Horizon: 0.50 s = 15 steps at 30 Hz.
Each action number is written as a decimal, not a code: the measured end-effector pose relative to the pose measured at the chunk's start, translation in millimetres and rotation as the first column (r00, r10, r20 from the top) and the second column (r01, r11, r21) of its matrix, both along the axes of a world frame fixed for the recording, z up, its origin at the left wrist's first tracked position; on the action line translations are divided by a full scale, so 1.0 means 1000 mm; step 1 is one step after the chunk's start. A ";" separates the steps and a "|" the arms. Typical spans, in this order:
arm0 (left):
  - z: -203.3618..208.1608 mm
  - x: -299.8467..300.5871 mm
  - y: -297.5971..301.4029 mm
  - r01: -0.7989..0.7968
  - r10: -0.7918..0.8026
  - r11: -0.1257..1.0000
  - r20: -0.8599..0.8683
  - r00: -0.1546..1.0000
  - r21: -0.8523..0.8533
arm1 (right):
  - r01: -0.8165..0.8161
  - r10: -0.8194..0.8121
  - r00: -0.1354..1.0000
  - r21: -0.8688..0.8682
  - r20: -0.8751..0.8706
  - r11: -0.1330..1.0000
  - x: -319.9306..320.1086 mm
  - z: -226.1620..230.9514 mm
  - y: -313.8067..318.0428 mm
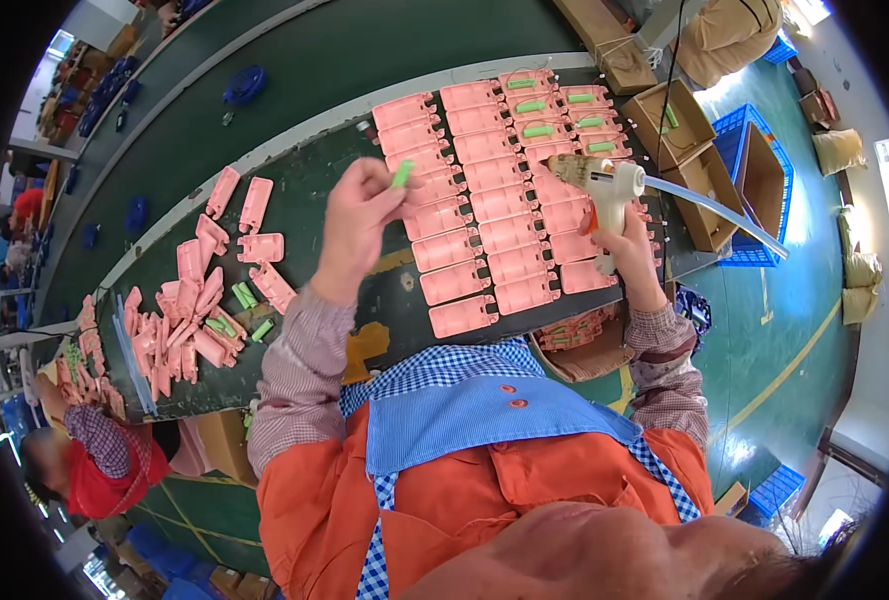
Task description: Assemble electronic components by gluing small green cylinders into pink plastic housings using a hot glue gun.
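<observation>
My left hand pinches a small green cylinder, like a battery cell, between thumb and fingers above the left column of pink plastic shells. In my right hand is a white hot glue gun, gripped by its handle, with its dirty nozzle pointing left over the right-hand columns. A pale translucent glue stick juts from its back. The shells lie side by side in several columns on the dark bench. Green cylinders sit in several shells at the far right of the rows.
Loose pink shells with several green cylinders lie heaped at left. Cardboard boxes and a blue crate stand right of the bench. Another box of pink parts is below its edge. A co-worker in red is at left.
</observation>
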<state>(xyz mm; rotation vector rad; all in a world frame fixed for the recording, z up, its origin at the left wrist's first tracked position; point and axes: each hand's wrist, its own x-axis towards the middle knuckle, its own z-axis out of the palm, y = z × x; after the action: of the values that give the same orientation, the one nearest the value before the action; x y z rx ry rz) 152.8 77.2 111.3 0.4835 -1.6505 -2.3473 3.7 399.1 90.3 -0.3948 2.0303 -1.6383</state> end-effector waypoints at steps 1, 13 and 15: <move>-0.002 -0.013 0.007 0.000 0.000 1.000 -0.002 1.000 -0.001 | -0.035 0.035 0.999 0.032 -0.004 0.999 -0.002 -0.004 0.000; -0.050 -0.136 0.084 0.149 -0.064 0.649 0.142 0.988 -0.746 | 0.118 -0.116 0.992 0.069 -0.041 0.991 0.003 0.009 0.004; -0.071 -0.149 0.097 0.017 0.037 0.520 0.042 0.998 -0.854 | 0.106 -0.104 0.994 0.035 -0.038 0.994 0.004 0.005 0.007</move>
<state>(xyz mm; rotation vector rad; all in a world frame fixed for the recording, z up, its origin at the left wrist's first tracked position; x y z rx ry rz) 3.8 174.1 40.7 0.3200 -2.5151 -1.1848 7.4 405.7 94.8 -0.3113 2.1374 -1.6640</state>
